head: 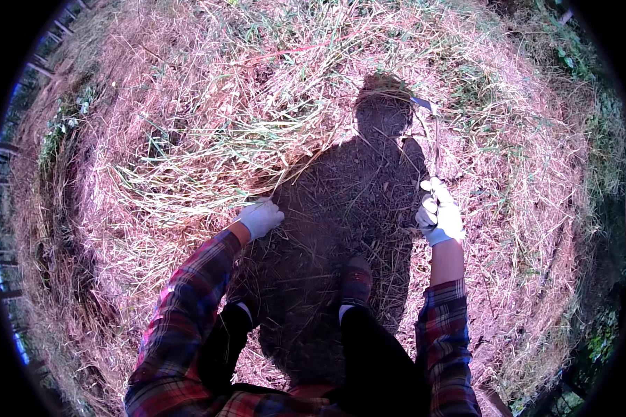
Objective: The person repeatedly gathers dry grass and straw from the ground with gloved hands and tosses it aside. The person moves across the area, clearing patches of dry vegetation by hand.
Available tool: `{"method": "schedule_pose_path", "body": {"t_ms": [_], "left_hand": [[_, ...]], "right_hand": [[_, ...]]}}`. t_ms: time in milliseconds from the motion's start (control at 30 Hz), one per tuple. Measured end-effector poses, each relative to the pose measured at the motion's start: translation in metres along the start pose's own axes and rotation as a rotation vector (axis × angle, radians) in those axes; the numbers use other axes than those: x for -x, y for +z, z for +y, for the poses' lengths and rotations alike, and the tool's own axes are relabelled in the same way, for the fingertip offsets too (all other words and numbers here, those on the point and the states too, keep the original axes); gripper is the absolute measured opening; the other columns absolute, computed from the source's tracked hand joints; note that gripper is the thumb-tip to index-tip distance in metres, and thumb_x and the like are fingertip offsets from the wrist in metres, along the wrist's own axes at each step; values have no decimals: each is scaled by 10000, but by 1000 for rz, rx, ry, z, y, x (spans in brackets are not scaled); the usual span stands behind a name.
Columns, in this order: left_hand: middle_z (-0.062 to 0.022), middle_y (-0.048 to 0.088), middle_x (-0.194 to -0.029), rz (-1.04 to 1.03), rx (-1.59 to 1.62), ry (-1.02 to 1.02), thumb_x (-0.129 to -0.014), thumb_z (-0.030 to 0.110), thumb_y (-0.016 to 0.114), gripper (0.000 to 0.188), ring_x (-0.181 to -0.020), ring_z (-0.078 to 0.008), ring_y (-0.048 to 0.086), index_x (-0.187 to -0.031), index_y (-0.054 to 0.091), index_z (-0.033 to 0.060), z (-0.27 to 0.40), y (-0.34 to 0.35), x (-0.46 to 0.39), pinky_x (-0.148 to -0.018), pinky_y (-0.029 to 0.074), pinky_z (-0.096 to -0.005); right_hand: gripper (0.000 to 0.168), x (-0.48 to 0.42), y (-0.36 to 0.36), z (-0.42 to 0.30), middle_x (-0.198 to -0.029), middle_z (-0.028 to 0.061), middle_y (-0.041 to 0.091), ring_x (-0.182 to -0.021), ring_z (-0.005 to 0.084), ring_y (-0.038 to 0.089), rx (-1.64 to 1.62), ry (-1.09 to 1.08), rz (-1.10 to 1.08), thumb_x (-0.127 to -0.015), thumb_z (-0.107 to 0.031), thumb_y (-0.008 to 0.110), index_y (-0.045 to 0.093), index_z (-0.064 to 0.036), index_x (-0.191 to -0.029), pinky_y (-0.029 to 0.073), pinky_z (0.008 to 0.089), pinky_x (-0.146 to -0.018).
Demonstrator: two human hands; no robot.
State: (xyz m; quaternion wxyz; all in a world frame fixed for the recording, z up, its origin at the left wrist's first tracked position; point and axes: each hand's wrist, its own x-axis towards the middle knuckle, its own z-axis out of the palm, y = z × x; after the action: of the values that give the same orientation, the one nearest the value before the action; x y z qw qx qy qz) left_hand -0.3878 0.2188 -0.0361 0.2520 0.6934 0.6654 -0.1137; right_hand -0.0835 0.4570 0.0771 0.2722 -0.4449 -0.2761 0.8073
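My right hand (pixel 441 212), in a white glove, is closed around the handle of a sickle (pixel 436 140). Its thin shaft points away from me, and its blade (pixel 422 103) turns left at the far end, beside the shadow of my head. My left hand (pixel 261 217), gloved in white too, is at the near edge of a swath of cut grass (pixel 214 156), with its fingers curled near a few stalks. Whether it grips any of them cannot be made out. The grass lies loose on the ground beyond and left of that hand.
Dry grass and straw (pixel 521 208) cover the ground around me. My shadow falls on bare soil (pixel 323 234) between my hands and feet. A reddish strand (pixel 302 48) lies in the far grass. Green leafy plants (pixel 605 135) border the right side.
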Motion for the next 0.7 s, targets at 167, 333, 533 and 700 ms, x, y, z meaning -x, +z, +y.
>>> {"method": "schedule_pose_path", "body": {"t_ms": [167, 333, 533, 700], "left_hand": [[-141, 589, -717, 39, 210, -209, -884, 287, 461, 184, -750, -344, 597, -864, 513, 111, -6, 1, 16, -663, 456, -441], [-149, 584, -684, -163, 12, -276, -827, 447, 533, 366, -673, -323, 604, -1006, 519, 128, -21, 1, 63, -610, 454, -431], [-81, 563, -823, 157, -251, -74, -682, 435, 697, 727, -766, -285, 582, -1258, 405, 100, -12, 7, 51, -664, 468, -392], [-86, 581, -847, 202, -187, 44, -807, 194, 553, 116, -824, -292, 598, -817, 587, 84, -14, 23, 28, -667, 482, -388]], "right_hand": [[223, 4, 24, 14, -454, -46, 322, -311, 80, 258, 9, 107, -38, -912, -316, 499, 512, -94, -924, 195, 242, -327], [264, 9, 24, 27, -463, -37, 325, -317, 88, 260, 62, 173, 26, -914, -340, 491, 517, -78, -934, 215, 253, -334], [250, 4, 28, 54, -475, -30, 351, -327, 100, 284, 96, 303, 0, -896, -331, 505, 529, -83, -913, 239, 263, -346], [259, 6, 20, 98, -490, -19, 363, -337, 104, 299, 233, 419, 7, -887, -341, 509, 513, -81, -882, 255, 272, -351]]}}
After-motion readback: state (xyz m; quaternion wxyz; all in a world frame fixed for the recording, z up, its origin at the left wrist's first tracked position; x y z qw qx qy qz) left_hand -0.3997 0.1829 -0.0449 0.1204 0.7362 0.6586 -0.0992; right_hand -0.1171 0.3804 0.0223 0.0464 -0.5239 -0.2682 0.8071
